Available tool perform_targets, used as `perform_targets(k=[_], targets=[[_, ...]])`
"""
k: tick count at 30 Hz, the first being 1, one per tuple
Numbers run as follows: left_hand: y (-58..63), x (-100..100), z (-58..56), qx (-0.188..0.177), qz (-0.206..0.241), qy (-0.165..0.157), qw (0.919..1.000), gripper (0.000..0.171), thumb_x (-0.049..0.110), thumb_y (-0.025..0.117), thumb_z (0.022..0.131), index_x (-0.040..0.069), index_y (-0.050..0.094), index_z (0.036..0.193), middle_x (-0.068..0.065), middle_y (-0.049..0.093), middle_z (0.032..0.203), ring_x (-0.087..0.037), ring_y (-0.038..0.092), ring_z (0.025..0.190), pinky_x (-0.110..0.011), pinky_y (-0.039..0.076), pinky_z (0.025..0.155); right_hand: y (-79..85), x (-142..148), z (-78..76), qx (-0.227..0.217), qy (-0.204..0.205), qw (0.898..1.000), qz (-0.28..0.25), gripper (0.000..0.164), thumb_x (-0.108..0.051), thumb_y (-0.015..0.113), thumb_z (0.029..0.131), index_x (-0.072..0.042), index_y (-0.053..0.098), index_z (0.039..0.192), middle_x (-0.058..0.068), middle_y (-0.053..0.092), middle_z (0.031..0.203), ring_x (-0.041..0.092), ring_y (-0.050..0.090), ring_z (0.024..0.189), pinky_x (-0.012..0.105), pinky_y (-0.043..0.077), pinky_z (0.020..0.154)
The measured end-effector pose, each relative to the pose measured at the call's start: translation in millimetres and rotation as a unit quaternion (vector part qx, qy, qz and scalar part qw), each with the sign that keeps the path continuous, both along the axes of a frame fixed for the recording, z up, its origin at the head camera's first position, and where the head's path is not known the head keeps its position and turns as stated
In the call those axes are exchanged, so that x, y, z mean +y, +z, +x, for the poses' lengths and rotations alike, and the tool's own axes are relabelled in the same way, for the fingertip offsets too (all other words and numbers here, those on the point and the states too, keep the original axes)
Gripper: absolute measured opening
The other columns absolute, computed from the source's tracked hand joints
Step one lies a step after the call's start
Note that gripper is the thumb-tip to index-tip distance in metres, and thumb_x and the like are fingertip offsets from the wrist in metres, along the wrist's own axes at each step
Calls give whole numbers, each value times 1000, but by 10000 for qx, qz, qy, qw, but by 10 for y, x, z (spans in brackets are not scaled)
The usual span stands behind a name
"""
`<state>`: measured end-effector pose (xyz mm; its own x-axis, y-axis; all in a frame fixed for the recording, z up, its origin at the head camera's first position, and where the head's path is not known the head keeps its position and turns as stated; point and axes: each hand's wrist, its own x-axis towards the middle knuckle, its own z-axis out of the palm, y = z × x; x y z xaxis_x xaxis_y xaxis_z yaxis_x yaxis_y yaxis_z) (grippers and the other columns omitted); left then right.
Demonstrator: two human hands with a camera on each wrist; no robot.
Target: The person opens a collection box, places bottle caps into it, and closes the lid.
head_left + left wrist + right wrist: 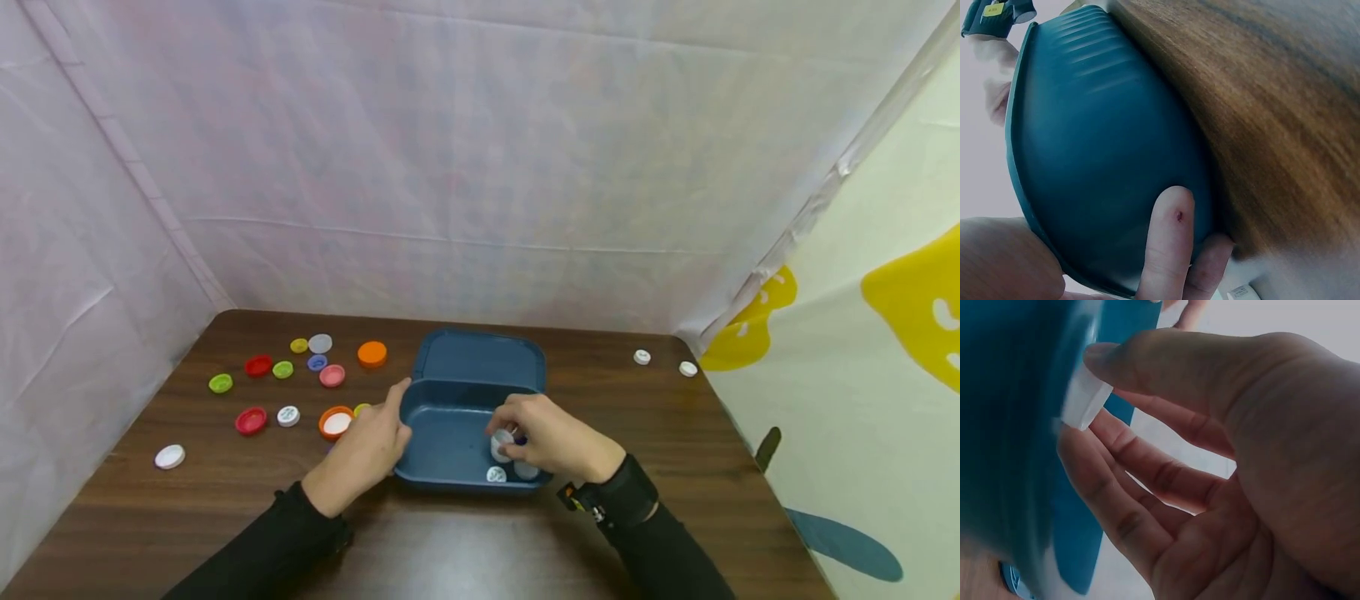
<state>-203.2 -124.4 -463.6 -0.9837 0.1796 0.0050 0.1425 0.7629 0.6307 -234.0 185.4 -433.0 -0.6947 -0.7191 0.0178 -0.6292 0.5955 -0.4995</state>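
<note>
An open dark blue box (pixel 450 442) lies on the table with its lid (pixel 480 357) folded back. At its left wall, my left hand (pixel 363 446) holds it, thumb at the rim and fingers (pixel 1169 244) along the outside. Over the right part of the box, my right hand (pixel 558 437) pinches a whitish bottle cap (pixel 1087 399) between thumb and fingertips. Inside the box, below that hand, lie a small white cap (pixel 497 474) with dark print and a pale cap (pixel 526 471), partly hidden by the hand.
Left of the box, several caps are scattered on the brown table (pixel 465 550), among them a red cap (pixel 251 421), an orange cap (pixel 372 354) and a white cap (pixel 169 457). Two white caps (pixel 642 357) sit at the far right. White cloth (pixel 450 167) hangs behind.
</note>
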Motion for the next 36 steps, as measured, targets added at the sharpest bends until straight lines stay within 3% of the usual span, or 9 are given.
perform_targets(k=[7,13,23,28,36], targets=[[4,-6,2,-89,-4,-18,10000,72,2,61,112,-1,34,178,-7,62,80,-12,64,53,-24,59,51,-6,-8,7,-65,88,9999,-72,30,-6,83,107,-7,82,137,13,78,129,26,79,115,38,71,96],[-8,-14,-11,-68,-22,-4,10000,72,2,62,112,0,34,178,-7,62,80,-13,63,53,-23,58,51,10,-3,-11,113,115,9998,-107,29,-8,83,108,-7,82,137,14,79,128,26,80,113,36,70,96],[9,-13,-19,-154,-48,20,9999,72,3,61,112,0,33,178,-8,63,81,-13,64,54,-24,60,52,40,47,-86,316,-149,9991,-230,26,-8,81,109,-6,83,135,13,81,125,23,78,109,38,70,92],[16,-11,-17,-134,-38,5,9999,72,3,61,112,0,33,178,-7,63,81,-13,64,54,-25,59,52,64,156,-167,599,-432,9963,-436,22,-10,82,110,-12,84,132,9,81,122,12,78,105,35,70,91],[8,6,-22,-121,-24,43,9999,71,3,61,112,1,35,178,-7,64,81,-13,64,54,-24,59,51,69,475,-370,929,-1282,9841,-801,24,-11,82,109,-12,83,134,4,83,123,15,81,105,32,69,89]])
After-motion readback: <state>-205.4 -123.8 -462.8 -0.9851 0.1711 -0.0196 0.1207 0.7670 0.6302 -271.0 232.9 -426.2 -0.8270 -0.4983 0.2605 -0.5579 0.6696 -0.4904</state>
